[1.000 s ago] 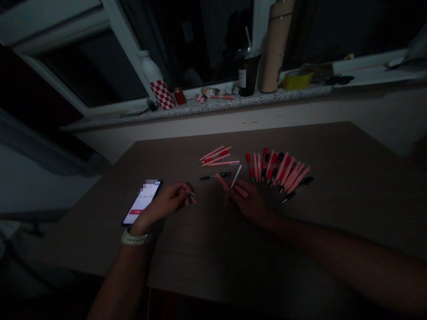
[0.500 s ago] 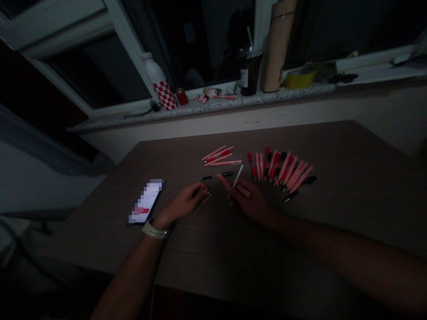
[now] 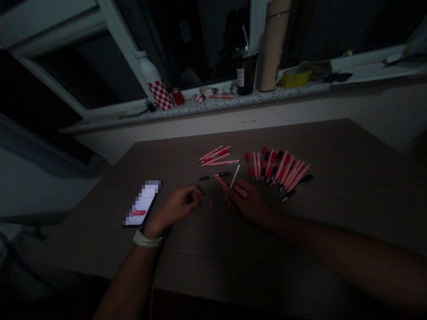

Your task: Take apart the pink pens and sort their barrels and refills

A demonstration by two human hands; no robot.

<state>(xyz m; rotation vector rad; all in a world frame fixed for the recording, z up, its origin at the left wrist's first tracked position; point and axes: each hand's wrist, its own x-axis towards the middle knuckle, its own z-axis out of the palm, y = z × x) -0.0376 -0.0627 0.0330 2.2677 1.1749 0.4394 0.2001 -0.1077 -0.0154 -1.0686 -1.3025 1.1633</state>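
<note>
Pink piece (image 3: 211, 203): now lies loose mid-frame.
Left hand (image 3: 183, 203): curled; we can't tell its hold.
Right hand (image 3: 248, 201): we still grasp pink parts (image 3: 220, 181), white stick (image 3: 235, 174).

can't make out the tiny thin sliver (image 3: 204, 198) at the bare left hand (image 3: 179, 204), and the black-rimmed phone (image 3: 143, 204) is all blurry

One head-worn camera faces forward and down; table (image 3: 200, 249) near, window sill (image 3: 207, 106) beyond.
</note>
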